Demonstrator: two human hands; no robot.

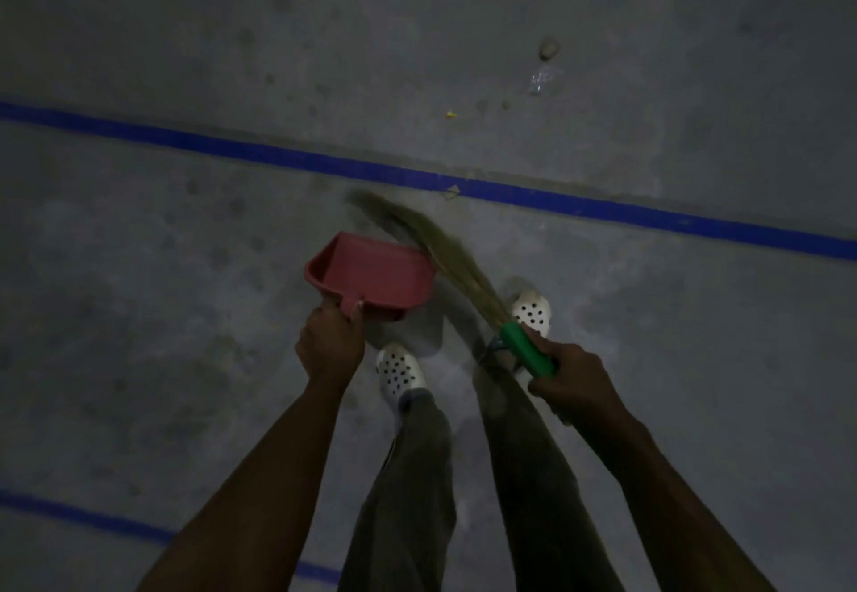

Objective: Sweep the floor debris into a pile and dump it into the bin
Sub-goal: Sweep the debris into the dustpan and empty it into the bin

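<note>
Left hand [330, 344] grips the handle of a red dustpan [371, 277], held above the concrete floor [139, 229]. Right hand [571, 379] grips the green handle [528, 349] of a grass broom [431, 243], bristles blurred beside the pan's right edge. Debris lies farther off: paper scrap [451, 192] on the blue line [278, 156], clear wrapper [541, 80], small stone [548, 47], yellow fleck [450, 115].

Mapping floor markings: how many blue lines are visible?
2: one blue line runs beyond the red plastic dustpan; the other lies lower left, partly hidden by the left arm.
</note>
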